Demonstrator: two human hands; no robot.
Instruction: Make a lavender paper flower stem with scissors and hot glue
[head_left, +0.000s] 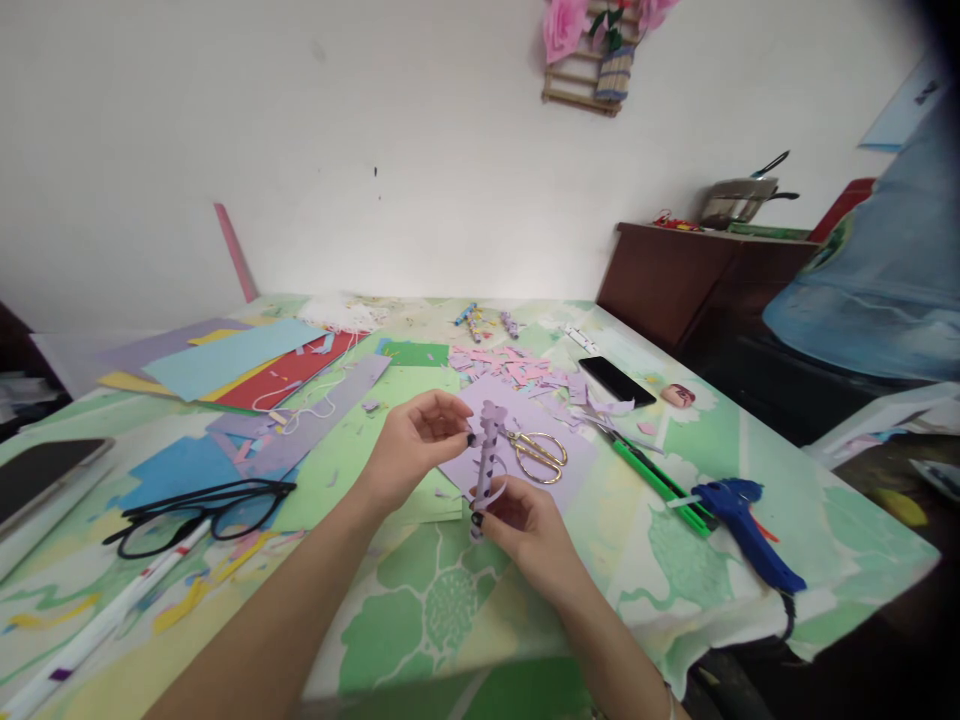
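Observation:
A thin purple paper roll (487, 462) with dark spots stands nearly upright between my two hands, with small paper pieces at its top and a curled strip beside it. My left hand (425, 438) pinches at the upper left side of the roll, thumb and fingertips close together. Lower down, the fingers of my right hand (519, 520) are closed round the roll near its bottom end. Just right of the roll, gold-handled scissors (538, 455) lie on a purple paper sheet (574, 485).
A green cutter (652, 478), a blue glue gun (754, 535) and a black phone (616, 381) lie to the right. Paper scraps (517, 367) are scattered behind. Black glasses (206, 510) and coloured sheets (232, 360) are on the left.

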